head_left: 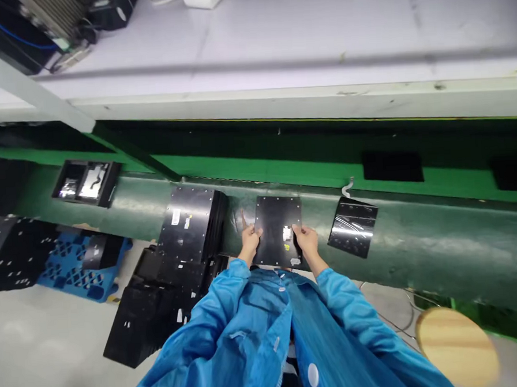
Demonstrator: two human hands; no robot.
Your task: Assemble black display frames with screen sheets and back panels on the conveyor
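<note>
Left hand (250,240) and right hand (306,239) grasp the black panel (274,220), its label (286,233) unreadable.

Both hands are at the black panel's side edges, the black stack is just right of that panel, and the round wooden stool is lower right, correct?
No: the head view shows the black stack left of the black panel, not right. The left hand and right hand are at the panel's side edges, and the round wooden stool is lower right.

Both hands (251,240) (306,241) hold a black panel (274,224) at the green bench (439,247).
</note>
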